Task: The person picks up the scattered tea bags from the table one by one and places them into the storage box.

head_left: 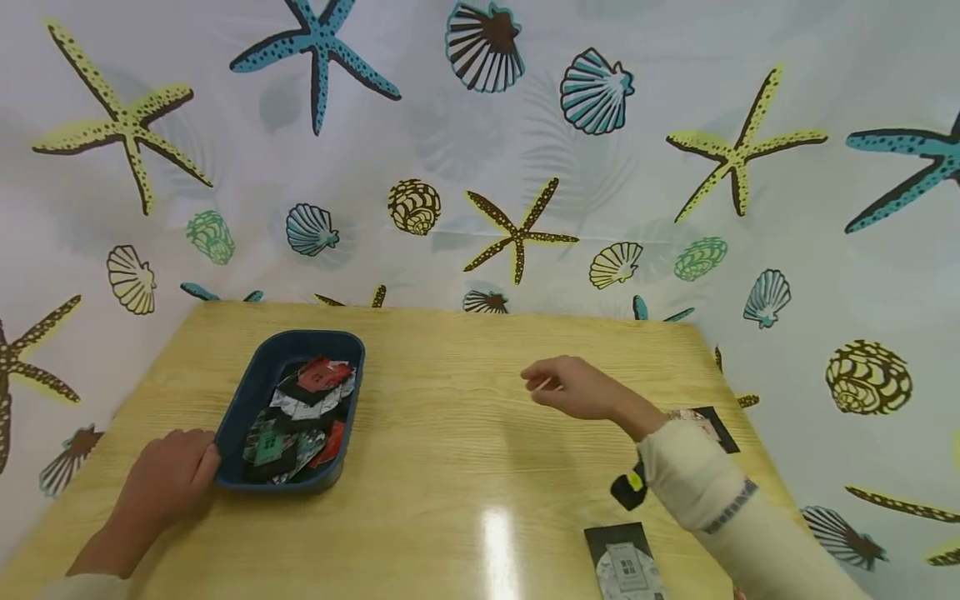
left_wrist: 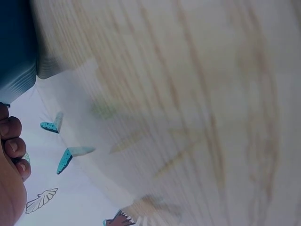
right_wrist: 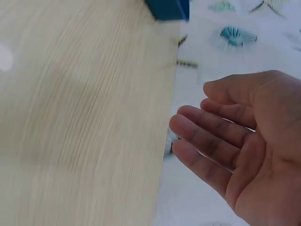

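Note:
A dark blue plastic bin [head_left: 349, 446] stands on the left of the table, with several flat printed packets [head_left: 311, 392] in black, white, red and green lying loosely inside. At its near left corner my left hand [head_left: 168, 473] grips the edge; the left wrist view shows curled fingers [left_wrist: 15, 147] just below the bin's side [left_wrist: 19, 70]. My right hand [head_left: 566, 387] hovers over the middle right of the table and holds nothing. In the right wrist view its palm shows, with fingers [right_wrist: 207, 143] loosely bent and the thumb apart from them.
At the near right lies a black and grey packet [head_left: 626, 567]. Another packet [head_left: 716, 429] is partly hidden behind my right forearm, as is a small black item with a yellow patch [head_left: 628, 490]. A sheet [head_left: 450, 150] printed with shells and starfish hangs around the wooden table [head_left: 435, 517].

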`<action>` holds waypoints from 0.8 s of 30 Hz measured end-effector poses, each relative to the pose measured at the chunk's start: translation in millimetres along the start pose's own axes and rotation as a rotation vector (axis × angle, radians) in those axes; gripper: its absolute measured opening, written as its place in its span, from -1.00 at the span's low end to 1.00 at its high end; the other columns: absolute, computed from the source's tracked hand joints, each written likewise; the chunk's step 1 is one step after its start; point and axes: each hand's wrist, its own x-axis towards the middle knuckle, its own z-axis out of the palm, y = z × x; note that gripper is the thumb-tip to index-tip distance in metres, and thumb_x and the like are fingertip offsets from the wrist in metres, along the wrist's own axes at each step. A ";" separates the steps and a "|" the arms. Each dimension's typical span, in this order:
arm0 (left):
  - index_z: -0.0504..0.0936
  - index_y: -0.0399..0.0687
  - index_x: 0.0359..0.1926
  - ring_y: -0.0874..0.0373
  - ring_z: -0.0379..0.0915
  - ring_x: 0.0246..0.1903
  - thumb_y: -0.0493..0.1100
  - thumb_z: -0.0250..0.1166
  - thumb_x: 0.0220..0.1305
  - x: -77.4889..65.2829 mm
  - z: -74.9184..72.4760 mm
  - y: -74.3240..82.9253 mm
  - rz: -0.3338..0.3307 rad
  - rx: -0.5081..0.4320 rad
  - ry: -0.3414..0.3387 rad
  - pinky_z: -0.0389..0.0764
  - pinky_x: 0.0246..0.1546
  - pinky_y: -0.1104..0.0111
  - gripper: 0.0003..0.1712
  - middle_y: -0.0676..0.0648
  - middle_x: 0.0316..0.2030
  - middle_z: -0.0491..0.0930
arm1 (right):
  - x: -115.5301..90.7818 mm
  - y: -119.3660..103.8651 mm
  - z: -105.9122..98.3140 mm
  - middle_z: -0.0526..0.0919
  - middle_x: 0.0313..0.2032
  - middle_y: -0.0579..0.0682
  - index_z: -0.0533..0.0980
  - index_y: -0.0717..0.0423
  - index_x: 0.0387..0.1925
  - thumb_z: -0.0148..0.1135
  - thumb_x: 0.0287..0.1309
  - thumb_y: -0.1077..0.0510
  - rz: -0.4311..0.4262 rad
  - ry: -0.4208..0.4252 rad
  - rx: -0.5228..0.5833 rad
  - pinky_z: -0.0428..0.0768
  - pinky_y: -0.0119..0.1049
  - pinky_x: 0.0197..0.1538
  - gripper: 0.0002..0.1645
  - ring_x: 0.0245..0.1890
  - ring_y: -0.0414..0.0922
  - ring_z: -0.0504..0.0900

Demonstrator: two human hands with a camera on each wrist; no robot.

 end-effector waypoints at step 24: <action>0.17 0.08 -0.67 0.28 -0.20 -0.63 -0.30 -0.02 0.38 -1.6 -2.8 6.3 0.031 0.012 0.040 -0.07 -0.53 0.43 -0.55 0.12 -0.68 0.04 | -143.5 69.6 90.9 0.43 0.03 -0.19 0.42 -0.09 0.19 0.31 -0.44 -0.67 -0.049 -0.013 -0.430 0.52 -0.03 0.00 0.18 -0.06 -0.22 0.44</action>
